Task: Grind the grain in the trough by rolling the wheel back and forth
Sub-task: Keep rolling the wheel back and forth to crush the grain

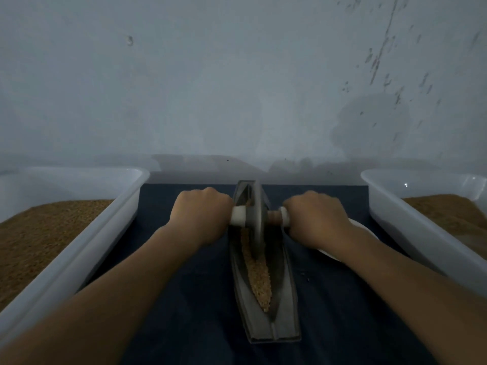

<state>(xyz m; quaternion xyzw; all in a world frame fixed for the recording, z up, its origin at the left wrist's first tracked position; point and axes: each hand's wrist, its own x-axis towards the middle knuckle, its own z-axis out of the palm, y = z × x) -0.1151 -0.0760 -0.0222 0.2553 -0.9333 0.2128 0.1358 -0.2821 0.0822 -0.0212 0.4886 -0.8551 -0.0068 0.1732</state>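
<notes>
A narrow grey boat-shaped trough point(286, 306) lies lengthwise on a dark blue cloth, its far end near the wall. Brown grain point(259, 280) fills the groove in its near half. A grey metal wheel point(257, 222) stands upright in the far part of the trough, on an axle with white handle ends. My left hand point(201, 214) grips the left handle point(238, 216). My right hand point(315, 219) grips the right handle point(284, 216). Both forearms stretch forward from the bottom corners.
A white plastic tub point(87, 241) holding brown grain stands at the left, and a second such tub point(411, 230) at the right. A white dish point(365, 227) peeks out under my right wrist. The dark blue cloth point(195, 299) covers the surface; a grey wall rises behind.
</notes>
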